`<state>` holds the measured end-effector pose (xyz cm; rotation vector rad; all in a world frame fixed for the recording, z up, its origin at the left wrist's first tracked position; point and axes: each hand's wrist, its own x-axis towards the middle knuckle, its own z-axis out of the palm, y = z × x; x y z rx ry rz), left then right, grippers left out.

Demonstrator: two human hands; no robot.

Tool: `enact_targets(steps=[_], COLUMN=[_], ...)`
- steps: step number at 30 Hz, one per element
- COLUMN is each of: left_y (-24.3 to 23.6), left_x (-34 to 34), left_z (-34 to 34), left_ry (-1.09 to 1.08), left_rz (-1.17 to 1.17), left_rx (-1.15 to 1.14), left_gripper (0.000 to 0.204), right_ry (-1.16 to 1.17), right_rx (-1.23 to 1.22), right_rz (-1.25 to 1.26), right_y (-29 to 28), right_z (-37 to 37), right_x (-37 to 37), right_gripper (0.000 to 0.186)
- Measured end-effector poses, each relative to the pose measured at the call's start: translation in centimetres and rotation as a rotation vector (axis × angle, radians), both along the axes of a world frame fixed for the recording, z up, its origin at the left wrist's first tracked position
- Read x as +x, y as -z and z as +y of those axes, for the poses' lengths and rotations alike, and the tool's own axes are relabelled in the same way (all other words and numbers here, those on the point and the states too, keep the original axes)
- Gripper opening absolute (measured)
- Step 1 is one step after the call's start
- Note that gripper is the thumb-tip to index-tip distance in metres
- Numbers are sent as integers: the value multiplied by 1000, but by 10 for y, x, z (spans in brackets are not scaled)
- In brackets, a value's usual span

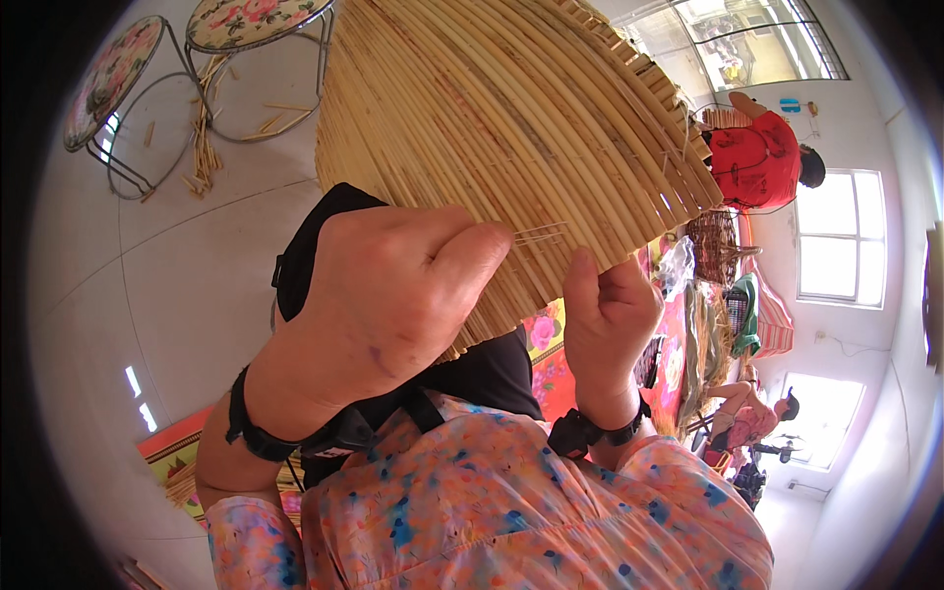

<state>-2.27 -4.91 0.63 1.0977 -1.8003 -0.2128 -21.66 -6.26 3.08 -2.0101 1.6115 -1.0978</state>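
A wide mat of yellow reed or bamboo strips [521, 118] lies across my lap and reaches away from me. My left hand [393, 285] is closed over its near part, thumb against curled fingers. Thin pale threads [541, 233] run across the strips from my left thumb and finger, which pinch them. My right hand [612, 305] is curled at the mat's right edge, thumb resting up against the strips. What its fingers hold on the underside is hidden. Cross stitches of thread show further along the mat's right border. Black straps circle both my wrists.
Two round flowered stools [258, 22] stand at the far left, with loose strips [205, 157] on the floor by them. To the right are a wicker basket [716, 246], a person in a red shirt [757, 157] and a seated person in a cap [745, 418]. Flowered cloth [546, 339] lies beneath.
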Motion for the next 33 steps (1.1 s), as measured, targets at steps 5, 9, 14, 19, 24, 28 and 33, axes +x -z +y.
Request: enact_targets(steps=[5, 9, 14, 19, 24, 28, 33], left_y=[-1, -2, -3, -11, -40, -53, -57], left_x=[0, -1, 0, 2, 6, 6, 6], left_z=[-1, -1, 0, 3, 8, 4, 2], left_ry=[-4, -9, -15, -9, -5, -1, 32], left_rz=[-26, -40, -56, -134, -352, -377, -301], left_rx=[-4, -6, -9, -22, 2, 24, 169], left_gripper=[21, 22, 23, 23, 22, 22, 19], right_ry=[0, 2, -11, 1, -21, -93, -212], right_rx=[-17, -35, -42, -4, 1, -52, -127], right_rz=[29, 37, 20, 29, 90, 92, -20], right_y=[1, 3, 2, -2, -3, -10, -3], right_z=[-1, -2, -1, 1, 2, 1, -4], right_x=[0, -1, 0, 3, 4, 7, 6], right_gripper=[8, 9, 9, 11, 13, 11, 13])
